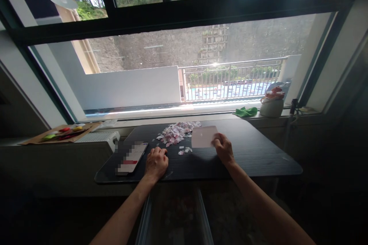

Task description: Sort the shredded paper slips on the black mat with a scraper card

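A pale rectangular card (pixel 202 136) is pinched at its right edge by my right hand (pixel 223 147), held just above the dark table. My left hand (pixel 156 160) rests on the tabletop with its fingers curled and pressed together. Whatever may be under those fingers is hidden. Beyond the hands lies a heap of small pinkish-white paper scraps (pixel 176 133). Several loose scraps (pixel 184 151) lie between the hands, nearer to me. To the left of my left hand is a phone (pixel 134 159), its screen partly blurred out.
The black table (pixel 258 157) stands against a window sill. A green cloth (pixel 245 112) and a pale rounded container (pixel 271 106) sit on the sill at right. At left, brown paper with colourful items (pixel 61 133) lies beside a white vented unit (pixel 99 138). A clear-sided bin (pixel 204 218) is below the table edge.
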Available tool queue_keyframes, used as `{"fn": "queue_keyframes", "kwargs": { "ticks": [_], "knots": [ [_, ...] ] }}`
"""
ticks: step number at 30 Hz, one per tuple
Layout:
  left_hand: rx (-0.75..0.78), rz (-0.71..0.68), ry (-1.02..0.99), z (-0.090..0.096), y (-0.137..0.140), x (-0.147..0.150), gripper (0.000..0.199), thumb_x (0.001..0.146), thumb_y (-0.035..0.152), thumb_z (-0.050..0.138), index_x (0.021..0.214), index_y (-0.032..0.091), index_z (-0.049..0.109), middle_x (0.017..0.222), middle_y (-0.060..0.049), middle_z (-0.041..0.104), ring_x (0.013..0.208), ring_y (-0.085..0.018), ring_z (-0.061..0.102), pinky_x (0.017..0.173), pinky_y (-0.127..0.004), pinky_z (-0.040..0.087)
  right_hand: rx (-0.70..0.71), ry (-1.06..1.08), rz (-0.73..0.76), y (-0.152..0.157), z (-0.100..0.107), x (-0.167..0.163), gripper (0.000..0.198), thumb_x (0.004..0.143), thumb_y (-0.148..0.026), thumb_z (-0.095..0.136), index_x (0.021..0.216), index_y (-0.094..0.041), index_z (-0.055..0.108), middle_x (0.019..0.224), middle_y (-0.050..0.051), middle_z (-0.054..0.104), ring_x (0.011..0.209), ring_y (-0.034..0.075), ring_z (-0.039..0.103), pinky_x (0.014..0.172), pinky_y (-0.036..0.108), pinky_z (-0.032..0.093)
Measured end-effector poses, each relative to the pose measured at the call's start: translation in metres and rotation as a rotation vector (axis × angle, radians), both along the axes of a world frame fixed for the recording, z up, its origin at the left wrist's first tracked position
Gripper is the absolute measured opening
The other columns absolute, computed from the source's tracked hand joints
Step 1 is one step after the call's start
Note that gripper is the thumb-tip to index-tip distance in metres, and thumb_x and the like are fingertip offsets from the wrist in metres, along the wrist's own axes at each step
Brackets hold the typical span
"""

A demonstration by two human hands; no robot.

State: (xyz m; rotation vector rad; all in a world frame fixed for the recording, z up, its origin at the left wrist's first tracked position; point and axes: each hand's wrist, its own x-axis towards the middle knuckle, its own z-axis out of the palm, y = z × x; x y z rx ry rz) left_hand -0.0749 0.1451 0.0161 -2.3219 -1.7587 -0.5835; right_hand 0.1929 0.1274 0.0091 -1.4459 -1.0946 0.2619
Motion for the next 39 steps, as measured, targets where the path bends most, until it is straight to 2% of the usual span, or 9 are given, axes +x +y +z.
{"fn": "queue_keyframes", "kwargs": {
  "ticks": [5,7,12,17,22,26,32,36,39],
  "knots": [
    [-0.012,0.011,0.006,-0.0005,0.0009,0.0004,0.026,0.082,0.016,0.042,0.096,0.019,0.064,0.096,-0.008,0.060,0.097,-0.023,0.053,0.083,-0.034,0.042,0.052,0.046,0.260,0.0021,-0.0033,-0.0065,0.024,0.074,-0.034,0.049,0.090,-0.019,0.060,0.075,0.004,0.069,0.071,0.020,0.066,0.069,0.033,0.052],
    [-0.012,0.012,0.005,-0.0006,0.0010,0.0003,0.026,0.083,0.016,0.042,0.096,0.018,0.064,0.096,-0.008,0.060,0.097,-0.023,0.053,0.083,-0.034,0.042,0.057,0.055,0.310,0.0020,-0.0023,-0.0076,0.022,0.073,-0.034,0.051,0.087,-0.019,0.060,0.071,0.003,0.069,0.069,0.020,0.067,0.069,0.033,0.052],
    [-0.012,0.009,0.002,-0.0002,0.0001,0.0004,0.026,0.082,0.016,0.042,0.096,0.018,0.064,0.096,-0.008,0.060,0.096,-0.023,0.053,0.083,-0.034,0.042,0.077,0.077,0.259,0.0002,0.0014,-0.0074,0.022,0.072,-0.034,0.051,0.085,-0.019,0.060,0.069,0.003,0.068,0.067,0.020,0.066,0.066,0.034,0.053],
    [-0.018,0.012,0.001,-0.0004,0.0005,0.0005,0.026,0.082,0.016,0.042,0.096,0.018,0.064,0.097,-0.008,0.060,0.096,-0.023,0.052,0.082,-0.034,0.042,0.060,0.086,0.364,-0.0011,0.0017,-0.0082,0.021,0.071,-0.033,0.053,0.084,-0.019,0.060,0.070,0.003,0.069,0.066,0.020,0.067,0.065,0.034,0.054],
    [-0.008,0.005,-0.004,-0.0019,0.0012,-0.0001,0.026,0.083,0.017,0.042,0.096,0.018,0.064,0.097,-0.008,0.060,0.096,-0.023,0.052,0.082,-0.033,0.041,0.082,0.095,0.316,-0.0013,0.0012,-0.0086,0.021,0.071,-0.031,0.054,0.086,-0.018,0.061,0.070,0.004,0.070,0.068,0.020,0.067,0.067,0.034,0.054],
    [-0.006,0.010,0.002,-0.0009,0.0004,-0.0002,0.025,0.082,0.016,0.043,0.095,0.019,0.064,0.096,-0.008,0.060,0.096,-0.022,0.053,0.082,-0.033,0.042,0.045,0.076,0.408,-0.0008,0.0002,-0.0080,0.023,0.070,-0.031,0.053,0.087,-0.018,0.061,0.071,0.003,0.069,0.067,0.020,0.067,0.066,0.033,0.053],
    [-0.008,0.010,0.001,0.0005,0.0003,0.0005,0.026,0.082,0.017,0.043,0.096,0.018,0.065,0.096,-0.009,0.060,0.096,-0.023,0.053,0.083,-0.034,0.042,0.069,0.007,0.289,-0.0010,0.0001,-0.0064,0.022,0.067,-0.026,0.049,0.083,-0.018,0.062,0.068,0.002,0.066,0.064,0.018,0.062,0.062,0.031,0.051],
    [-0.010,0.013,0.005,-0.0001,0.0010,0.0007,0.026,0.082,0.017,0.043,0.097,0.018,0.065,0.096,-0.009,0.060,0.096,-0.024,0.053,0.082,-0.034,0.042,0.069,0.038,0.395,-0.0021,0.0008,-0.0091,0.021,0.069,-0.029,0.051,0.084,-0.018,0.061,0.073,0.003,0.068,0.068,0.019,0.065,0.067,0.033,0.052],
    [-0.010,0.010,0.006,-0.0003,0.0010,0.0003,0.027,0.082,0.017,0.042,0.097,0.018,0.065,0.096,-0.009,0.060,0.096,-0.024,0.053,0.083,-0.035,0.042,0.049,-0.020,0.372,-0.0027,0.0012,-0.0086,0.020,0.069,-0.029,0.051,0.083,-0.019,0.061,0.072,0.003,0.067,0.067,0.019,0.064,0.067,0.034,0.052]
  ]
}}
